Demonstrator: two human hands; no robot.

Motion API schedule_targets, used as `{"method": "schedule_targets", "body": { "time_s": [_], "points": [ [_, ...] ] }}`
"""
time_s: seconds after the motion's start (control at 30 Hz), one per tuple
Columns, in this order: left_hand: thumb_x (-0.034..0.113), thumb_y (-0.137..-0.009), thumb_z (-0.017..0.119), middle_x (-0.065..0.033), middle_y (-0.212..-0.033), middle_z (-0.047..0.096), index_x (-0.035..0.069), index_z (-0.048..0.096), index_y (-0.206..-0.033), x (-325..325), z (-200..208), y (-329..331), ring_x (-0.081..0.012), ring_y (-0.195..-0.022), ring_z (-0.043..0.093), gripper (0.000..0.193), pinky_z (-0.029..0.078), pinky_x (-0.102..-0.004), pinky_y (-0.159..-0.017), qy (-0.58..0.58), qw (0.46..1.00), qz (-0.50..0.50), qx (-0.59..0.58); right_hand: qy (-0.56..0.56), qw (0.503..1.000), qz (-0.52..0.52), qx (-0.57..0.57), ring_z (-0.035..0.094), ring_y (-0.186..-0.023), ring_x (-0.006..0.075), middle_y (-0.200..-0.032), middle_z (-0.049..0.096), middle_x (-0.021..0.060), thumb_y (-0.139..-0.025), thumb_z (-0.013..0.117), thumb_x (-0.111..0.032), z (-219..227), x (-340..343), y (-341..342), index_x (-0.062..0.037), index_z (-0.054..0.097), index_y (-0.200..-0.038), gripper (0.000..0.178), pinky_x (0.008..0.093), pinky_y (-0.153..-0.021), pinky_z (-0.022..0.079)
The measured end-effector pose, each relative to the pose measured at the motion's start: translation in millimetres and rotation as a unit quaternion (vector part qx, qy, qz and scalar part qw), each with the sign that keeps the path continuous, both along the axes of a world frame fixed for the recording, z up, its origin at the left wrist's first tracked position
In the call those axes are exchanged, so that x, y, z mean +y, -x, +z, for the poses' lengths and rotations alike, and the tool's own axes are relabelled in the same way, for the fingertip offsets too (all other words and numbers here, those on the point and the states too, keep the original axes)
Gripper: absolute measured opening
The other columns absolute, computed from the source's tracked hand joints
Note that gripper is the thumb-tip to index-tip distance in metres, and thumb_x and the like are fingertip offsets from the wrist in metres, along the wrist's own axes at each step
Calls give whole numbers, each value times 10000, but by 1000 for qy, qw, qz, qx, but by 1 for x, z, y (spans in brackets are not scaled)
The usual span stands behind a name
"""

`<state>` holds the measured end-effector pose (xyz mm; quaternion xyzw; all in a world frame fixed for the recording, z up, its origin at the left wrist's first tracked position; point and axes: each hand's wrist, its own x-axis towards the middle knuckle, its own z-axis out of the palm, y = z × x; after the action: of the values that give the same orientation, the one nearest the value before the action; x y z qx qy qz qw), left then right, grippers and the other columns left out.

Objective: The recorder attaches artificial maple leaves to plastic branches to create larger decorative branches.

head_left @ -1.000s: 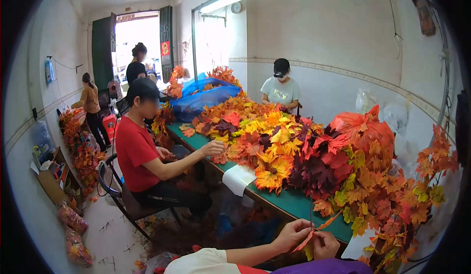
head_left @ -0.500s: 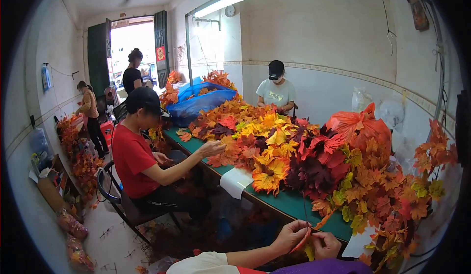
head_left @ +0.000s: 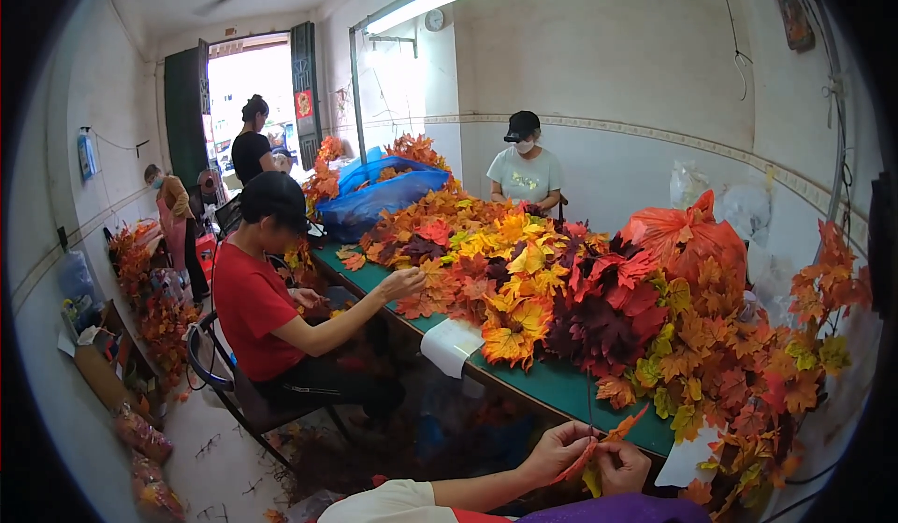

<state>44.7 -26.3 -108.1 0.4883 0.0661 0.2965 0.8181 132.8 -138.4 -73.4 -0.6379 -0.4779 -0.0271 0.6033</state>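
Head camera view: the work, a small leaf spray on a thin dark stem, sits between the person's two hands at the near edge of the green table. Its stem stands close to vertical, long axis running up from the fingers, the free end pointing away toward the heaped leaves. An orange leaf angles up and to the right, narrow and seen almost edge-on; a red-orange leaf slants down to the left, and a yellow-green leaf hangs below, tip downward. The left hand pinches the stem low down between thumb and fingertips. The right hand is curled beside it at the leaf bases (whether its fingertips grip anything there, I cannot tell, since the hand itself hides them).

Just right of the hands lies a white sheet, partly under orange foliage. Behind that foliage sits a red-orange bag. A co-worker in a red shirt sits at the table's left side, one arm stretched toward the heap.
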Motion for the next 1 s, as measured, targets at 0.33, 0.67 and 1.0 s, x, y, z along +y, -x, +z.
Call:
{"method": "schedule_targets", "body": {
  "time_s": [0.33, 0.67, 1.0],
  "points": [
    [86, -842, 579, -13, -925, 571, 26, 561, -939, 1, -8, -3, -76, -804, 542, 116, 467, -207, -707, 104, 993, -32, -40, -11, 998, 4, 62, 569, -585, 102, -655, 587, 71, -692, 659, 36, 6, -5, 6, 29, 615, -729, 58, 222, -529, 443],
    [26, -831, 563, -38, -910, 544, 28, 528, -892, 6, 4, 3, -118, -800, 563, 71, 484, -228, -700, 122, 986, -110, -36, 28, 998, -3, 63, 543, -560, 78, -656, 582, 57, -707, 655, 11, 13, -10, 6, 28, 603, -717, 56, 222, -500, 427],
    [5, -838, 542, -42, -904, 541, 8, 505, -884, 4, -7, -3, -113, -768, 551, 59, 476, -217, -715, 181, 980, -69, -43, 42, 999, 3, 33, 566, -565, 98, -670, 601, 74, -704, 658, 13, 18, -9, 6, 28, 629, -737, 47, 223, -504, 432]
  ]
}}
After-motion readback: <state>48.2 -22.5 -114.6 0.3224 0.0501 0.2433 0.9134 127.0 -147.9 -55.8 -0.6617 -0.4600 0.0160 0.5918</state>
